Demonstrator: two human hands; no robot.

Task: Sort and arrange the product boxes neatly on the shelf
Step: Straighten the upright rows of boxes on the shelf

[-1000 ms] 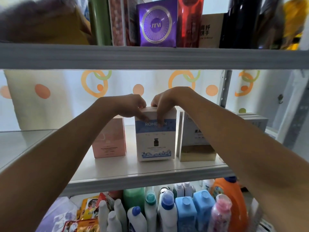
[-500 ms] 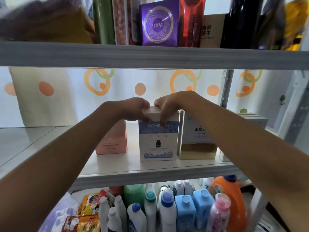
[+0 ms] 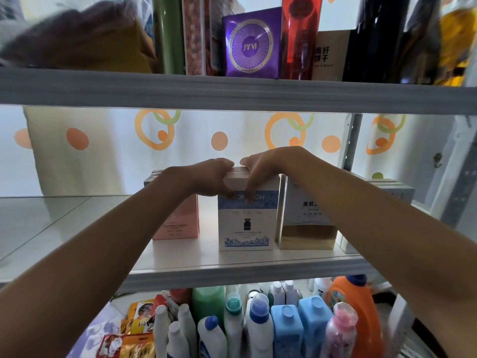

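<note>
White-and-blue box [image 3: 246, 223] stands at centre frame on the middle shelf [image 3: 242, 268], its top gripped by the left hand [image 3: 211, 177] and right hand [image 3: 260, 171], between a pink box [image 3: 178, 220] and a beige box [image 3: 304, 223], so the row looks nearly tidy, with squaring left.

Three boxes in row on middle shelf [image 3: 232, 264]: left box [image 3: 178, 220], center box [image 3: 247, 223], right box [image 3: 304, 223]. More boxes [image 3: 395, 189] behind, far right. Left hand [image 3: 209, 177] and right hand [image 3: 260, 171] on top of center box. Bottles [image 3: 258, 324] on shelf below; upright packages [image 3: 253, 42] on shelf above.
</note>
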